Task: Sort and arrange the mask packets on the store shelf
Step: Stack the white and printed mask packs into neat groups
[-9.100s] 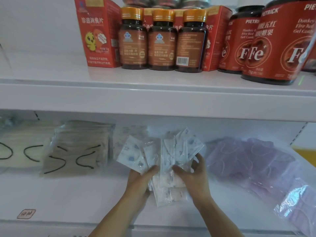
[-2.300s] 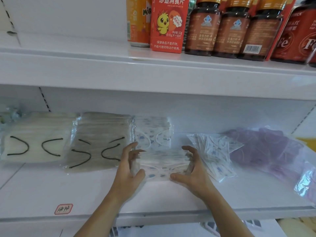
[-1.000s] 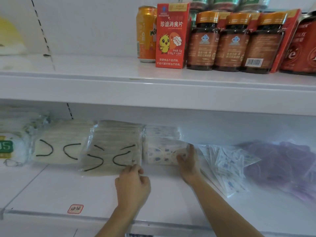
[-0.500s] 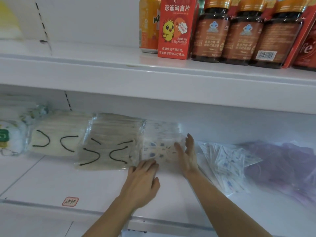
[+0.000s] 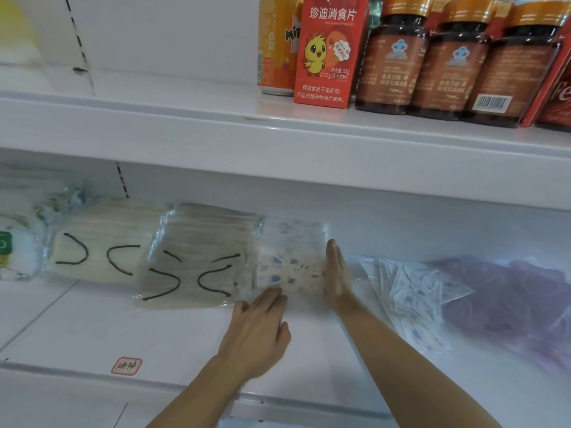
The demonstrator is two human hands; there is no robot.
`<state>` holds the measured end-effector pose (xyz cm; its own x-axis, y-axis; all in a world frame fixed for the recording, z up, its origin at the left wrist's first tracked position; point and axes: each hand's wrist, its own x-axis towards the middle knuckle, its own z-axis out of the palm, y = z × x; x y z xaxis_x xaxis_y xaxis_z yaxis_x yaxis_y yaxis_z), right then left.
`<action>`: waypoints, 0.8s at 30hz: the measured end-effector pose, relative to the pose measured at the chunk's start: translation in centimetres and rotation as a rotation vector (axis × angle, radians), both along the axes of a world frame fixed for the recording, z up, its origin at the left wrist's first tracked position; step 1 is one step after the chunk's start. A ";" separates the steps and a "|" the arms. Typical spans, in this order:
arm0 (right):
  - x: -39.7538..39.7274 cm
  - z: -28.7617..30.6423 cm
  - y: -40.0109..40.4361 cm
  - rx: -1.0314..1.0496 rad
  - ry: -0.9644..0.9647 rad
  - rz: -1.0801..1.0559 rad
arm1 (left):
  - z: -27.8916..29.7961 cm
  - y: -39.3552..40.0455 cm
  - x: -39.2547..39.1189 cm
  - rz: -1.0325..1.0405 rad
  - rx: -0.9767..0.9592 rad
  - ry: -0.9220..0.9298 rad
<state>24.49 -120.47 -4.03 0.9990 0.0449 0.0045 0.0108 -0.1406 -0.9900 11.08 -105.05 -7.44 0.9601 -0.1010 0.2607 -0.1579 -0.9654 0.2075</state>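
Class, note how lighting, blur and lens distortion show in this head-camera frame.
Head view: soft even light with faint shadows; shelf edge bows from the wide-angle lens; purple packets smear at the right; glare on the plastic of the grey mask pack.

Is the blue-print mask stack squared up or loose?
Squared up: stack sits flush against the grey packet, right hand flat on its side.

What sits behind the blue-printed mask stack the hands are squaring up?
Only the white back wall shows above the blue-printed mask stack. The right hand presses its right side, the left hand its front. The shelf directly behind it is hidden.
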 end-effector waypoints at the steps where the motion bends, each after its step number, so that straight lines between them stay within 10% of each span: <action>1: -0.3 0.2 -0.1 -0.002 -0.011 0.005 | 0.0 0.0 0.0 0.001 0.002 -0.003; 14: -9.0 -0.3 -15.0 -0.726 -0.440 -0.469 | -0.1 0.1 -0.3 -0.004 -0.047 -0.018; 24: -9.3 -1.2 -17.8 -0.524 -0.122 -0.424 | -0.6 0.4 -0.2 0.002 -0.118 -0.073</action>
